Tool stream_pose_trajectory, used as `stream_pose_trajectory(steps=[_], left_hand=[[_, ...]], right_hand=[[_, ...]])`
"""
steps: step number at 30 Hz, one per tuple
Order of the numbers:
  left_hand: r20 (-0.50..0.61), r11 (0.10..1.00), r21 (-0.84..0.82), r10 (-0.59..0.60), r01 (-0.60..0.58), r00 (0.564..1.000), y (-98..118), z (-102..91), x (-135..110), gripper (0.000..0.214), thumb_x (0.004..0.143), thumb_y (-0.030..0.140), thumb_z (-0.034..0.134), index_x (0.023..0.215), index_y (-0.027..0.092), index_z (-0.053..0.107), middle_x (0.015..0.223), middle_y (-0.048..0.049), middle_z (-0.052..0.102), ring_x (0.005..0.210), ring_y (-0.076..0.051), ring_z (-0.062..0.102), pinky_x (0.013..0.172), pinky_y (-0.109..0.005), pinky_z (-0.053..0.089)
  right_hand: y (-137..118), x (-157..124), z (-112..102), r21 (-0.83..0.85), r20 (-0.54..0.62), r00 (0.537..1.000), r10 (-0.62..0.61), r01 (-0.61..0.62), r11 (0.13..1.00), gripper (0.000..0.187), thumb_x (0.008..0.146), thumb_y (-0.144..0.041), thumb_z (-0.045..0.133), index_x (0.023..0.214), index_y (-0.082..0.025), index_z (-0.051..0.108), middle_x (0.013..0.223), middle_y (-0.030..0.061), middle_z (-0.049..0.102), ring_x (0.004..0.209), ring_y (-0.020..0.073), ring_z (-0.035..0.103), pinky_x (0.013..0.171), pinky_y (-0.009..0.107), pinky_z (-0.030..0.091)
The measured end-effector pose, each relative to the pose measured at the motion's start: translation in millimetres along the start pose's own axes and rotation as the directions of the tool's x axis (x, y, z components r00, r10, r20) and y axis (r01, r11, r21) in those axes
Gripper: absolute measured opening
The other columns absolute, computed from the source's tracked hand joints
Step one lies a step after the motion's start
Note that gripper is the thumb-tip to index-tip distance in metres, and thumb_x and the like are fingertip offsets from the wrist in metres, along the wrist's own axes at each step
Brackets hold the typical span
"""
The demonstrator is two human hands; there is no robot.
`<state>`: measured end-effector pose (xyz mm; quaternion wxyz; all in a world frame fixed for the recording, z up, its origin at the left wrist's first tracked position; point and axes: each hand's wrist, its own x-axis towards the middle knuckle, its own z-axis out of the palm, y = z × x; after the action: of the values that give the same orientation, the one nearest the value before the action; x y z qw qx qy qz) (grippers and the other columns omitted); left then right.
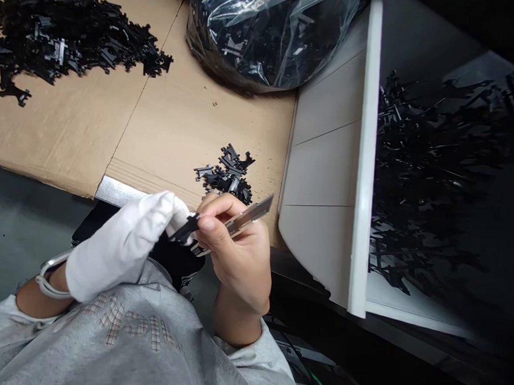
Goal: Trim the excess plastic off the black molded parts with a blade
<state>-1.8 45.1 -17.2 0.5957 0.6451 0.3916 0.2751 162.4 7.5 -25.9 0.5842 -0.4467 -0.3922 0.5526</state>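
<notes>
In a white glove, my left hand (129,241) is closed around one end of a small black plastic part (184,230). My bare right hand (241,260) grips a slim metal utility knife (238,221), its blade end pointing up and to the right. The thumb and a finger of that hand also touch the black part's near corner. Just beyond my hands, a small pile of similar black parts (230,171) lies on the cardboard (165,137). My palms hide some of the knife handle.
A larger heap of black parts (72,34) covers the far left of the cardboard. At the back stands a container lined with a clear plastic bag (272,40), holding more parts. On the right, a white-walled bin (327,156) contains many black parts (432,166).
</notes>
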Motion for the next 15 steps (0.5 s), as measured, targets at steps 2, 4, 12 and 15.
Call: stream_pose_trajectory(steps=[2,4,12,15], left_hand=[[0.028,0.998,-0.052,-0.039,0.041,0.999,3,-3.6,2,0.033,0.107,0.039,0.051,0.079,0.024,0.060,0.071,0.0001,0.064,0.065,-0.016,0.062,0.064,-0.026,0.057],[0.048,0.993,-0.085,-0.072,0.076,0.996,6,-4.7,4,0.027,0.098,0.034,0.057,0.073,0.024,0.056,0.065,0.0007,0.062,0.055,-0.015,0.057,0.058,-0.026,0.056],[-0.008,0.985,-0.064,-0.162,0.162,0.987,6,-3.8,-1,0.042,0.105,0.044,0.052,0.072,0.023,0.067,0.057,-0.0005,0.060,0.053,-0.016,0.056,0.052,-0.027,0.050],[-0.020,0.977,-0.054,-0.209,0.208,0.978,9,-2.5,-4,0.041,0.106,0.039,0.051,0.073,0.021,0.068,0.065,-0.0023,0.065,0.059,-0.015,0.060,0.058,-0.026,0.052]], right_hand=[[2,-3,-4,-0.081,0.005,0.999,-0.042,0.043,0.996,0.036,0.092,-0.042,0.094,0.075,-0.021,0.071,0.067,-0.0060,0.062,0.055,0.0081,0.054,0.052,0.020,0.048],[3,-9,-9,-0.156,0.033,0.995,-0.097,0.101,0.983,0.030,0.105,-0.050,0.078,0.092,-0.023,0.078,0.078,-0.0027,0.067,0.064,0.0108,0.060,0.061,0.023,0.054],[-3,-30,-23,-0.494,0.219,0.925,-0.311,0.380,0.782,0.042,0.118,-0.040,0.053,0.158,-0.040,0.064,0.112,0.0029,0.082,0.086,0.0211,0.074,0.079,0.036,0.063],[-2,-28,-20,-0.507,0.266,0.887,-0.377,0.461,0.728,0.041,0.117,-0.033,0.058,0.157,-0.038,0.066,0.102,0.0025,0.083,0.076,0.0207,0.069,0.070,0.035,0.058]])
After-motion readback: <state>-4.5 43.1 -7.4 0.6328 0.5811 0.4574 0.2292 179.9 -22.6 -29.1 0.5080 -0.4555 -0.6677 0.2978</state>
